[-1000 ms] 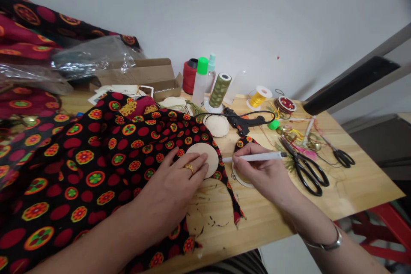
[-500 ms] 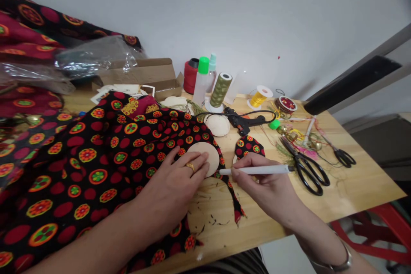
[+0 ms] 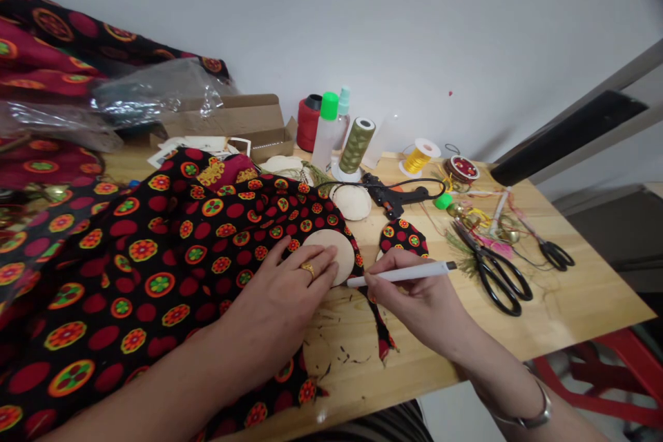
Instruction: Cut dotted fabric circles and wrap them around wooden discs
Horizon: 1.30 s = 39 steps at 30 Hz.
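Observation:
My left hand (image 3: pixel 290 283) lies flat with its fingertips on a round cream disc (image 3: pixel 336 248), pressing it onto the patterned black fabric (image 3: pixel 207 248). Pinched in my right hand (image 3: pixel 419 297) is a white marker pen (image 3: pixel 409 273). The pen's tip is at the lower right edge of the disc, by the fabric's cut edge; whether it touches cannot be told. Just behind the right hand, a fabric-covered disc (image 3: pixel 404 235) lies partly hidden. A narrow strip of the fabric (image 3: pixel 383 338) trails down onto the wood.
Black-handled scissors (image 3: pixel 500 276) and a smaller pair (image 3: pixel 556 253) lie at right near tangled threads and bells. Behind the fabric are a glue gun (image 3: pixel 394 193), another pale disc (image 3: pixel 351 202), a green-capped bottle (image 3: pixel 327 128), thread spools including a yellow one (image 3: pixel 417 157), and a cardboard box (image 3: pixel 248 126).
My right hand has shifted slightly left, carrying the pen tip along the disc's lower edge. The pen's back end is tilted up more. My left hand stays on the disc.

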### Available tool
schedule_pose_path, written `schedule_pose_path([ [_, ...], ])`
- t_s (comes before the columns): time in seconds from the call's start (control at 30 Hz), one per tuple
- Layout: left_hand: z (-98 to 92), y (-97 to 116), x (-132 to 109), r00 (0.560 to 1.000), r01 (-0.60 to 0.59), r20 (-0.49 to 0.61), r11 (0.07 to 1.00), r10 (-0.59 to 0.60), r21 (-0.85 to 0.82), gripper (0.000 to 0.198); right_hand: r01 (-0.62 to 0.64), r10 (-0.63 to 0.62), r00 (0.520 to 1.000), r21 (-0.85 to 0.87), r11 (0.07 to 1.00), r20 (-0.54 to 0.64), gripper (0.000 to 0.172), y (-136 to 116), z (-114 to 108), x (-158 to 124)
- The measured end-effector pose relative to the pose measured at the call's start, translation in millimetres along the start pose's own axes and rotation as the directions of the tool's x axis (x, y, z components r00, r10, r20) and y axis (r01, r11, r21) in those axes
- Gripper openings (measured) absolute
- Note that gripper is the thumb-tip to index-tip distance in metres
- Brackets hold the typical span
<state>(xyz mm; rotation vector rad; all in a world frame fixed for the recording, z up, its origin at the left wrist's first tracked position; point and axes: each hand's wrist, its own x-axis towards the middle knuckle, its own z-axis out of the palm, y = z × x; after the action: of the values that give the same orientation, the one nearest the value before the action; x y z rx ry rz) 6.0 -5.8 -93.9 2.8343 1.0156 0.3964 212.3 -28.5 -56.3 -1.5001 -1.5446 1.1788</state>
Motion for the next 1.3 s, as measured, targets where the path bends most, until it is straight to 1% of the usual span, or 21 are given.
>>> schedule_pose_path([
  [0.2, 1.2, -0.4, -1.3, 1.000, 0.017, 0.025, 1.000, -0.017, -0.005, 0.052, -0.028, 0.029, 0.999, 0.065, 0.997, -0.013, 0.016, 2.5, -5.8, 6.0],
  [0.4, -1.8, 0.5, 0.2, 0.998, 0.034, 0.051, 0.999, -0.033, -0.019, 0.056, -0.082, 0.088, 0.996, 0.145, 0.986, -0.032, 0.018, 4.0, -11.3, 12.2],
  [0.57, -1.1, -1.1, 0.9, 0.999, 0.027, 0.042, 0.999, -0.026, -0.022, 0.055, -0.115, 0.122, 0.992, 0.135, 0.984, -0.043, 0.021, 1.7, -16.0, 18.9],
  [0.7, -1.6, -0.5, 1.6, 0.999, 0.029, 0.045, 0.999, -0.028, -0.020, 0.052, -0.085, 0.091, 0.994, 0.086, 0.993, -0.067, 0.021, 4.3, -20.6, 25.5],
  [0.83, -2.9, 0.5, 2.4, 0.999, 0.025, 0.037, 1.000, -0.025, -0.018, 0.049, -0.048, 0.052, 0.998, 0.073, 0.996, -0.047, 0.018, 7.6, -23.6, 32.2],
  [1.0, -0.3, -0.8, 0.7, 1.000, 0.017, 0.011, 0.999, -0.017, -0.027, 0.050, -0.013, 0.016, 0.998, 0.039, 0.999, -0.058, 0.019, 2.9, -23.9, 39.4],
  [1.07, 0.7, -1.3, 0.4, 1.000, 0.020, 0.021, 0.999, -0.020, -0.029, 0.050, -0.006, 0.008, 0.997, 0.028, 1.000, -0.081, 0.019, 0.6, -23.5, 41.1],
  [1.13, 1.2, -1.5, 0.5, 1.000, 0.017, 0.024, 0.999, -0.016, -0.029, 0.049, 0.006, -0.001, 0.990, 0.032, 0.999, -0.142, 0.020, -0.2, -23.4, 41.0],
  [1.23, 0.7, -1.0, 0.9, 1.000, 0.007, 0.028, 1.000, -0.007, -0.019, 0.050, 0.037, -0.013, 0.967, 0.094, 0.995, -0.253, 0.022, 0.9, -23.4, 36.3],
  [1.3, -1.4, 0.0, 1.4, 0.999, 0.010, 0.036, 1.000, -0.010, -0.016, 0.050, 0.059, -0.020, 0.961, 0.135, 0.989, -0.274, 0.023, 1.5, -22.1, 30.1],
])
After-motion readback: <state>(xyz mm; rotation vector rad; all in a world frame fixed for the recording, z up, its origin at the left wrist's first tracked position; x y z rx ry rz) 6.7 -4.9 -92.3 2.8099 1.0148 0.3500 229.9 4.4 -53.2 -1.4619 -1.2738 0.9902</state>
